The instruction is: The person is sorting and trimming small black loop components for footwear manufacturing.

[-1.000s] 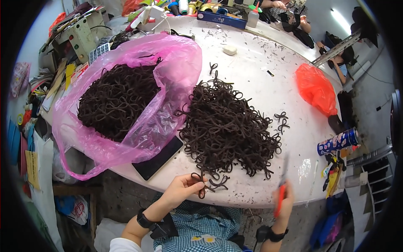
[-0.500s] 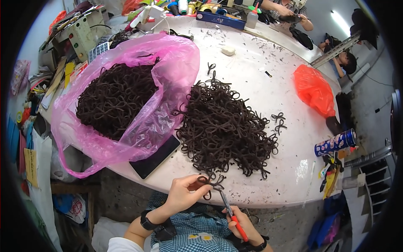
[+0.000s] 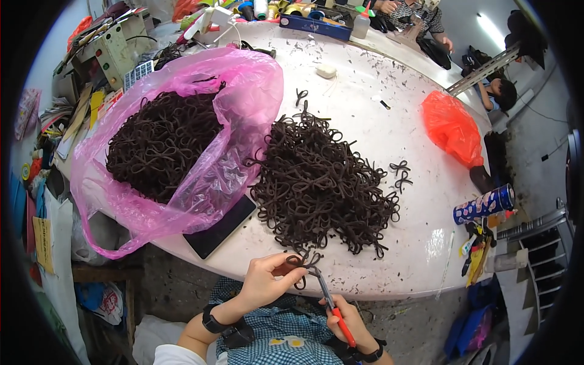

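My left hand (image 3: 264,283) is closed, pinching a dark brown cord bow (image 3: 298,260) with several loops just over the table's near edge. In my right hand (image 3: 356,325), red-handled scissors (image 3: 326,291) point up and left, their tips at the bow's lower right side. Whether the blades are parted is too small to tell. Beyond my hands, a large pile of similar cord bows (image 3: 322,182) covers the middle of the table (image 3: 420,255). More bows (image 3: 164,143) fill an open pink plastic bag (image 3: 255,79) on the left.
A dark phone (image 3: 222,226) lies by the bag. Farther right are a red plastic bag (image 3: 451,129) and a blue patterned can (image 3: 483,205). At the back stand a blue box (image 3: 316,24) and a glue bottle (image 3: 361,25). Other people (image 3: 420,21) sit beyond. Dark scraps dot the table.
The whole view has shifted slightly. My hands keep nearly the same pose, with the scissors still at the bow. At the back, a person's hands have moved apart.
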A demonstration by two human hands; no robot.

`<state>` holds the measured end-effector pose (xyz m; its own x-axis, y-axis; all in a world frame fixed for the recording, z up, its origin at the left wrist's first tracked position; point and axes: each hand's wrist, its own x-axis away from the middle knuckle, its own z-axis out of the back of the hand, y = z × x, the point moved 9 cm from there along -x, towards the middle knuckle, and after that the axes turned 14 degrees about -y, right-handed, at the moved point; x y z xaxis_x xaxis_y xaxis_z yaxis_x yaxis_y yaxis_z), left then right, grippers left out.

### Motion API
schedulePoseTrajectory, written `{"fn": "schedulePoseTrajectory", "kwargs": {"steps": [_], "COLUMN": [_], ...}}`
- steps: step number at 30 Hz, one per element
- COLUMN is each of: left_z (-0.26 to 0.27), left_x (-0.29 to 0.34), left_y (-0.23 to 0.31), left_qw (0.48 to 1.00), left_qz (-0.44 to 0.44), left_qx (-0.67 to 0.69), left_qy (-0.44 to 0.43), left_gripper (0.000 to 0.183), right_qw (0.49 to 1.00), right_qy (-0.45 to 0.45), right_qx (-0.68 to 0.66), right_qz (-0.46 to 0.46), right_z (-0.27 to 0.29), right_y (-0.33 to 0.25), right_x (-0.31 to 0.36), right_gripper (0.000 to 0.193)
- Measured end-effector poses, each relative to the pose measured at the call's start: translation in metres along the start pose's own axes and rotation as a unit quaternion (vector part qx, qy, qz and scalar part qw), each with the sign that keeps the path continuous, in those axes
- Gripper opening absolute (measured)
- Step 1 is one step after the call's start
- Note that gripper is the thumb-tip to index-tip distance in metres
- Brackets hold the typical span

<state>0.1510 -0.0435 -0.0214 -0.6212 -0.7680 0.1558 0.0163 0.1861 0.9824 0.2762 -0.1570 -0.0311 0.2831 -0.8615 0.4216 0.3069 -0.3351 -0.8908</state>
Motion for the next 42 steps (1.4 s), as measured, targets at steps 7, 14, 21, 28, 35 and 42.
{"fn": "schedulePoseTrajectory", "kwargs": {"steps": [7, 14, 21, 28, 35, 42], "left_z": [0.000, 0.000, 0.000, -0.002, -0.002, -0.006], "left_x": [-0.002, -0.003, -0.003, -0.002, -0.003, -0.004], "left_y": [-0.004, -0.004, -0.005, -0.002, -0.002, -0.002], "left_qw": [1.000, 1.000, 1.000, 1.000, 1.000, 1.000], "left_qz": [0.002, -0.009, -0.015, -0.012, -0.019, 0.002], "left_qx": [-0.003, -0.024, -0.011, -0.018, -0.022, 0.009], "left_qy": [0.004, 0.013, 0.013, 0.006, 0.009, -0.008], "left_gripper": [0.018, 0.019, 0.019, 0.020, 0.019, 0.018], "right_qw": [1.000, 1.000, 1.000, 1.000, 1.000, 1.000], "right_qy": [-0.003, 0.011, -0.002, 0.000, 0.007, 0.014], "right_qx": [0.004, -0.002, 0.006, 0.008, 0.013, 0.012], "right_qz": [0.014, 0.003, 0.012, 0.019, 0.015, 0.001], "right_z": [0.000, 0.000, -0.001, -0.001, 0.002, 0.004], "right_y": [0.008, -0.002, -0.005, 0.004, 0.006, 0.005], "right_x": [0.000, 0.000, 0.000, 0.000, 0.000, 0.003], "right_gripper": [0.061, 0.059, 0.058, 0.058, 0.060, 0.063]}}
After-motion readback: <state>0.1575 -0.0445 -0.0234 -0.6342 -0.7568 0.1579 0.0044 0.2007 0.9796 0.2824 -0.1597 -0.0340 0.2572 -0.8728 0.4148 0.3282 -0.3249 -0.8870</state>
